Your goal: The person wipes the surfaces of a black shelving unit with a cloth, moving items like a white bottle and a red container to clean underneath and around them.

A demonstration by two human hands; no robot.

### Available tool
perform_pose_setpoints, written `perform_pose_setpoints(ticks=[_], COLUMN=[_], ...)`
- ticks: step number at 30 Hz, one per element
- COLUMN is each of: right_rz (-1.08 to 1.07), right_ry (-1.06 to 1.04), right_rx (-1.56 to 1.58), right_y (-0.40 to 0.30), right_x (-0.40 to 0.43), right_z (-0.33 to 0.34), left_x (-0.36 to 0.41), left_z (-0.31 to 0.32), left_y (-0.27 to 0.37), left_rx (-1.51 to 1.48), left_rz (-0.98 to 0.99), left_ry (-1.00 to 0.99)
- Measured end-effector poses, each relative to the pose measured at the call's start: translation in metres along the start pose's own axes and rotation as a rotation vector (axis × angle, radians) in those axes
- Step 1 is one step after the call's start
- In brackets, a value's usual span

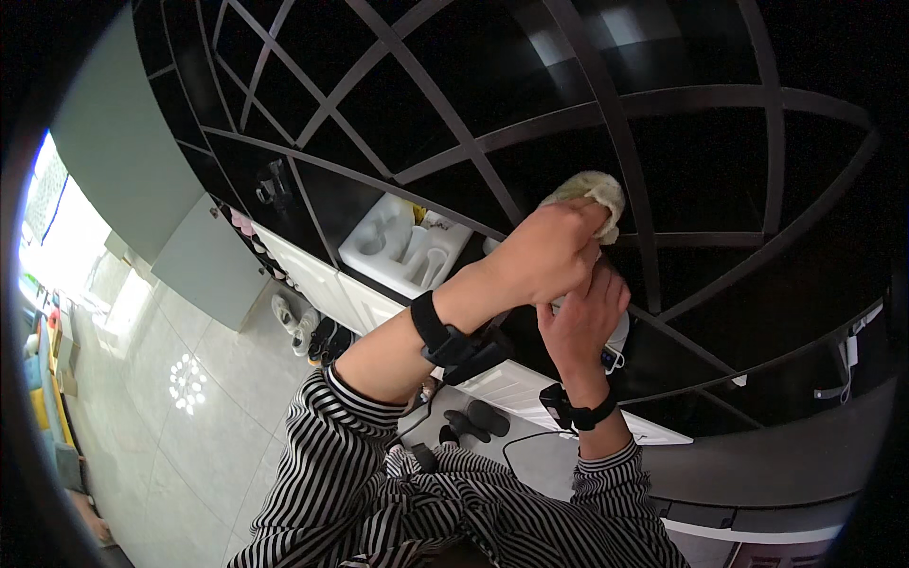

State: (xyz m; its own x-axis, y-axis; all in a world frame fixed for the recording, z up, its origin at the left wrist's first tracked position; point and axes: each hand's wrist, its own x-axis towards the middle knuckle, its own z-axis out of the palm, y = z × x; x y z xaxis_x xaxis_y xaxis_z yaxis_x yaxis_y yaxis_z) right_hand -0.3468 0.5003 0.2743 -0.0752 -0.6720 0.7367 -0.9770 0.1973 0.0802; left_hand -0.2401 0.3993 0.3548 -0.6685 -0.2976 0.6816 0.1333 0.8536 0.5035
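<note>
My left hand [564, 245] reaches across from the left and grips a pale yellowish cloth [588, 190], bunched against the black, grey-barred lattice shelving [454, 138]. Just below it, my right hand [588, 312] touches or nearly touches the left hand. Its fingers are bent near a whitish thing that is mostly covered, so whether it holds that thing is unclear. A white molded tray [387, 238] with hollows stands on the black surface left of my hands. Both wrists wear black straps with small devices.
White cabinet doors [369, 302] lie below the dark surface. A clear glass or plastic vessel [273, 186] stands at the upper left. Shoes [305, 330] and dark slippers [486, 419] are on the tiled floor. Black cables hang near my wrists. A person's foot or hand shows at the lower left edge.
</note>
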Motion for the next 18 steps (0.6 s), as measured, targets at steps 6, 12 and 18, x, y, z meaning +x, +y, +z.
perform_pose_setpoints(ticks=[6,12,18], right_rz=[0.022,0.022,0.017], right_ry=[-0.016,-0.054,-0.034], right_rx=[0.047,0.041,0.051], right_y=[-0.002,-0.003,-0.002], right_x=[0.002,0.003,0.003], right_z=[0.006,-0.003,-0.008], left_x=[-0.049,-0.062,-0.035], left_z=[0.007,-0.031,-0.052], left_y=[0.015,0.035,0.042], left_rx=[0.476,0.347,0.338], left_rz=[0.060,-0.144,0.010], left_ry=[0.083,0.071,0.200])
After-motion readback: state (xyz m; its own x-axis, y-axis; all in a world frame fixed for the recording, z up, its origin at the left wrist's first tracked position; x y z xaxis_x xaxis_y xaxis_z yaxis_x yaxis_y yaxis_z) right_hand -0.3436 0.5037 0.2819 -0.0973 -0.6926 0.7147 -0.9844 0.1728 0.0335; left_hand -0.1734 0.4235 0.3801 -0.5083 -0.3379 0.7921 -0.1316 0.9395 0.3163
